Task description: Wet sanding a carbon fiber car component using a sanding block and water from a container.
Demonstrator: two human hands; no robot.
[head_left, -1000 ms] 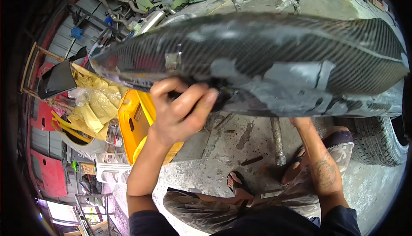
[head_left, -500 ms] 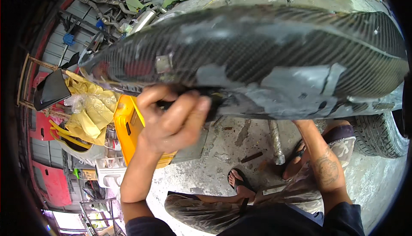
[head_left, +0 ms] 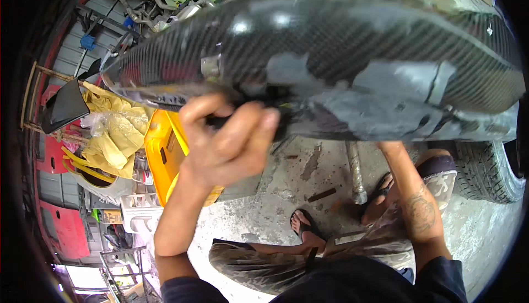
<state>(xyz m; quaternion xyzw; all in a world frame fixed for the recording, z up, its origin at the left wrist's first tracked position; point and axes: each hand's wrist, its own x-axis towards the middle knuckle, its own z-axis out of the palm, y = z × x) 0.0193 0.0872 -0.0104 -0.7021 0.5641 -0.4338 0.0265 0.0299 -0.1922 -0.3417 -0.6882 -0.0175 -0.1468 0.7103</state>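
A long, glossy black carbon-fibre body panel (head_left: 341, 44) with grey filler patches fills the upper half of the head view. My left hand (head_left: 228, 143) presses its fingers along the panel's lower edge, closed around something dark that I cannot make out. My right forearm (head_left: 410, 198) reaches up under the panel; my right hand is hidden behind it. Below are my knees and feet in sandals (head_left: 306, 228).
A yellow plastic container (head_left: 165, 154) stands at the left, beside yellow sheets and plastic bags (head_left: 113, 132). A tyre (head_left: 487, 170) is at the right. A metal rod (head_left: 355, 170) lies on the stained concrete floor (head_left: 275, 192). Scrap parts are piled at the top.
The panel now looms larger and closer in view. My left hand has shifted slightly right along its lower edge, still pressed there.
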